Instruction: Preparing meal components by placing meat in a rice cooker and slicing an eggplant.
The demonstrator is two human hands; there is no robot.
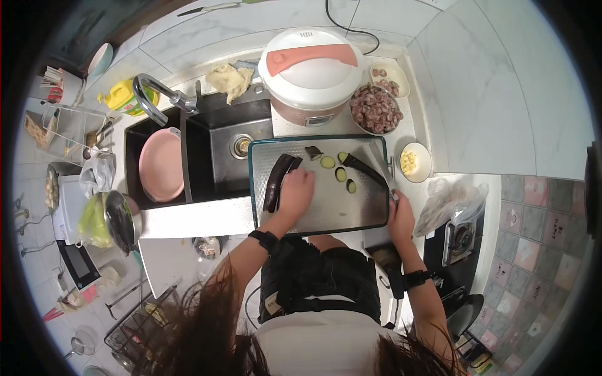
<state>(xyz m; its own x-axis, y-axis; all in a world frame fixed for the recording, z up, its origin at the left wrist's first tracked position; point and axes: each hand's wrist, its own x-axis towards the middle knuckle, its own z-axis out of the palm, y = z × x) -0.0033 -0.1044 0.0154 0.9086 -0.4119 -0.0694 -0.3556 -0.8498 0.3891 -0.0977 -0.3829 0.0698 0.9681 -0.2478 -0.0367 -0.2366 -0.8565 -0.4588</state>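
Note:
A metal cutting board (324,207) with a dark green rim lies in front of me, its left part overlapping the sink edge. On its left side is a long dark purple eggplant piece (275,185). My left hand (297,190) is curled over a second eggplant piece (295,163) right beside it; the fingertips are hidden. My right hand (400,216) grips a kitchen knife (382,162) by the handle, the blade lying along the board's right edge. Left of the blade rests another eggplant length (364,169), near several pale cut slices (340,175) and the cut-off stem end (313,152).
Behind the board stand a white and pink rice cooker (310,84) and a bowl of sliced meat (375,109). A bowl of chopped garlic (415,162) is at right, near a plastic bag (451,204) and gas stove (460,242). The black double sink (225,183) holds a pink basin (162,164).

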